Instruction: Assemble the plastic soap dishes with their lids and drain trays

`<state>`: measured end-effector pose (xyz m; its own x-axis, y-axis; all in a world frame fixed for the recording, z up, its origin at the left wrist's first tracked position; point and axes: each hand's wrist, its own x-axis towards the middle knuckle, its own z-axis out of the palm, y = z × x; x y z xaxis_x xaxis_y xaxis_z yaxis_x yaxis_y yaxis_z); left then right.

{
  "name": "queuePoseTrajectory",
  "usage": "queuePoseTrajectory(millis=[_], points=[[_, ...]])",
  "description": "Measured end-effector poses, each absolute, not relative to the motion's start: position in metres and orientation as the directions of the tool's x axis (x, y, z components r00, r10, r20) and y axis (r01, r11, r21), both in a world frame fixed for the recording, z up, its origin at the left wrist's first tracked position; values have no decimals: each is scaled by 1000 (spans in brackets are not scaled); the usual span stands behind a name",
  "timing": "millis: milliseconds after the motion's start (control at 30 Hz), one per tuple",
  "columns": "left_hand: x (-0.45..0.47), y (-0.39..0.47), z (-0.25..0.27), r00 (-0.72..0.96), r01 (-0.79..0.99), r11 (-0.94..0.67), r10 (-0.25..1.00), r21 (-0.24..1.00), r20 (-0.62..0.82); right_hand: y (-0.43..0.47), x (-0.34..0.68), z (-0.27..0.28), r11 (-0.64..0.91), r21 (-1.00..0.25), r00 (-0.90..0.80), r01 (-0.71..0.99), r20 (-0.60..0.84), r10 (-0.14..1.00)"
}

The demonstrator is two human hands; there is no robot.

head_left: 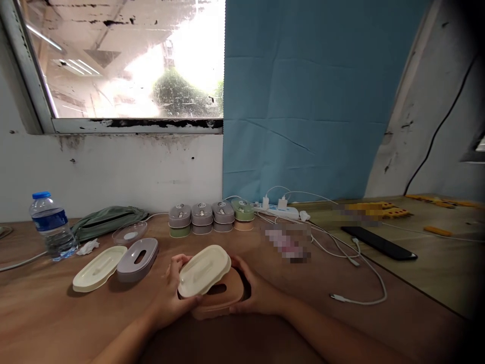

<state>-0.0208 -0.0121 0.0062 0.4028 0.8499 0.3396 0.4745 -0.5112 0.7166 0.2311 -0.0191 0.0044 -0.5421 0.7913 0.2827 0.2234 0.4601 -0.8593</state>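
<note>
Directly between the hands, close to the near edge of the view: a cream oval tray and a tan slotted lid, the tray on top and offset to the left, across much of the lid. Long axis of the tray aslant, from lower left near the left palm up toward the right fingers; long axis of the lid apparently closer to crosswise, judging by the slot, so at a slight angle to each other, with the slot partly uncovered just below the tray's right edge. Nearer to the tray, the left hand; nearer to the lid, the right hand. Left fingers and thumb curled to the tray's width around its left end, thumb tip at the lower rim, perhaps on the lid as well; hard to tell. Right hand in a wide curve around the right end of the lid, thumb along the near side, fingertips behind, partly hidden. To the left on the counter, well apart from the hands: a second cream tray beside a lavender slotted lid. Beyond the hands, a row of four oval boxes.
</note>
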Motion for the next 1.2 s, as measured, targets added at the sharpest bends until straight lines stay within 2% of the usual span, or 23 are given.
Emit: queuePoseTrajectory(millis=[133,267,367,467,567,700,933,1100,1200], points=[[-37,2,5,323,527,-442,894,726,309,-18,238,6,456,-843,-530,285,258,808],[-51,15,2,223,614,-329,944,717,243,-14,248,3,487,-864,-546,128,348,762],[-51,12,4,279,662,-348,936,664,213,-12,249,4,482,-876,-516,-17,420,746],[-41,3,5,384,651,-397,908,647,170,-12,245,4,513,-856,-412,-67,492,767],[-27,-5,2,497,594,-468,853,654,158,-13,242,3,544,-839,-346,-20,516,784],[-19,-7,-3,585,525,-504,799,686,139,-13,240,0,546,-835,-379,67,485,788],[-26,-1,-4,480,589,-468,858,659,181,-15,230,-1,529,-824,-385,202,430,817],[-24,-2,-6,497,551,-478,847,684,191,-15,226,1,532,-820,-424,210,414,806],[-22,-3,-7,483,576,-481,853,661,199,-16,228,0,527,-794,-425,303,382,820]])
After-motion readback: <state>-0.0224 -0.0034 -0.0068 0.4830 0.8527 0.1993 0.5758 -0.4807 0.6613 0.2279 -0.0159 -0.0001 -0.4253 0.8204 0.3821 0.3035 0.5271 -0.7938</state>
